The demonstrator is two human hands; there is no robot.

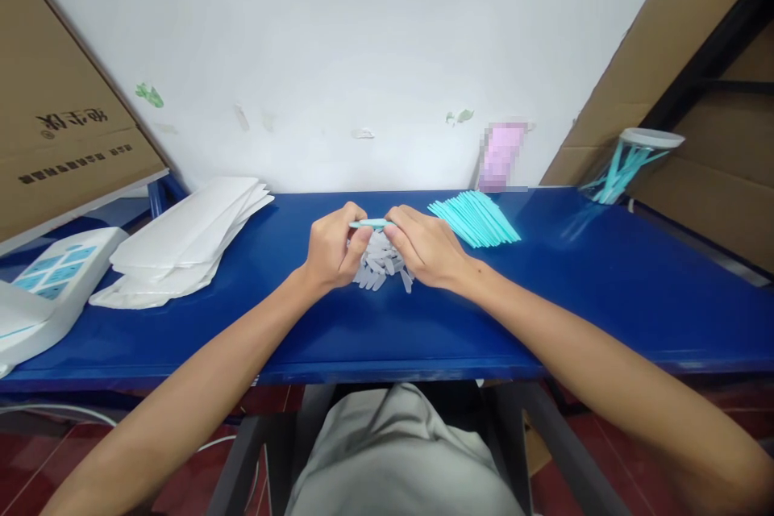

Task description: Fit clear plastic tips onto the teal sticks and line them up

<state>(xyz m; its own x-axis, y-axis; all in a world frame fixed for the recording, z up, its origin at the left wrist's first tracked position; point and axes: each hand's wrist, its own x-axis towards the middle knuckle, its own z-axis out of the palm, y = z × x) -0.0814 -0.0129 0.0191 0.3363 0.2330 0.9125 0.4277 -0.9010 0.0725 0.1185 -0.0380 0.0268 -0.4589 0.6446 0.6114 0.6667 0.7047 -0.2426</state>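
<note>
Between my two hands a slim teal plastic stick (371, 223) lies level, just above the table. My left hand (339, 246) pinches its left end between thumb and fingers. At the other end my right hand (426, 244) closes round it, thumb pressed close, so that tip is hidden. Beneath the hands a loose pile of small translucent caps (380, 260) is spread on the table, partly covered by my fingers. A neat heap of similar teal sticks (476, 219) lies just beyond my right hand.
The blue table (387, 339) backs onto a white wall. White paper bags (187, 238) are stacked at left, beside a white device with blue keys (57, 274). A clear tub of teal sticks (626, 165) stands back right. Cardboard (66, 97) rises at far left.
</note>
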